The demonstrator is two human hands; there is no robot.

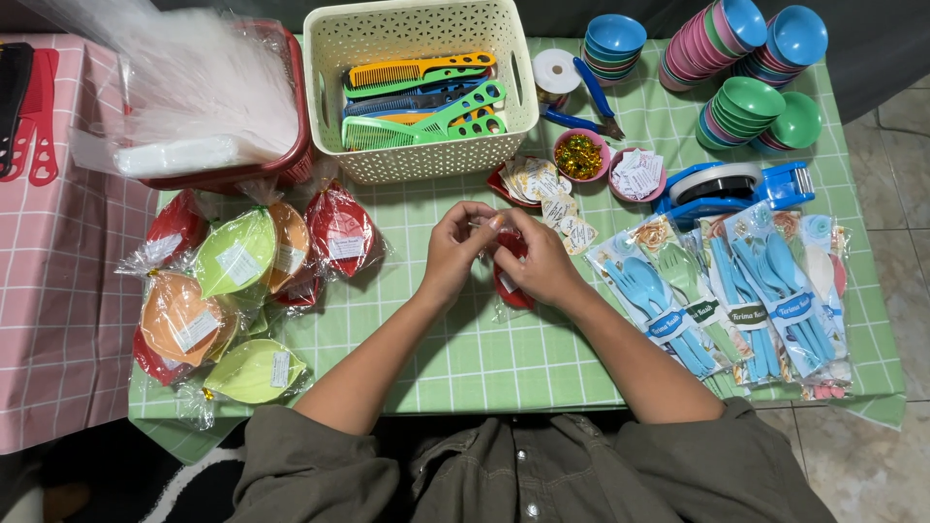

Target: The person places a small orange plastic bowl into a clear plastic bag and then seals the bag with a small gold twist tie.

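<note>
While our left hand and right hand pinched shut the clear-wrapped red plastic dish at mid-bench, we judged work partway: wrapped leaf-shaped dishes piled left, unwrapped stacked bowls waited behind.

I see, left of the cream basket, cellophane-wrapped leaf-shaped dishes in red, orange and green with white labels, right of it clear packs of blue and green cutlery, just below it small white tags, one red wrapped packet in my fingers
</note>
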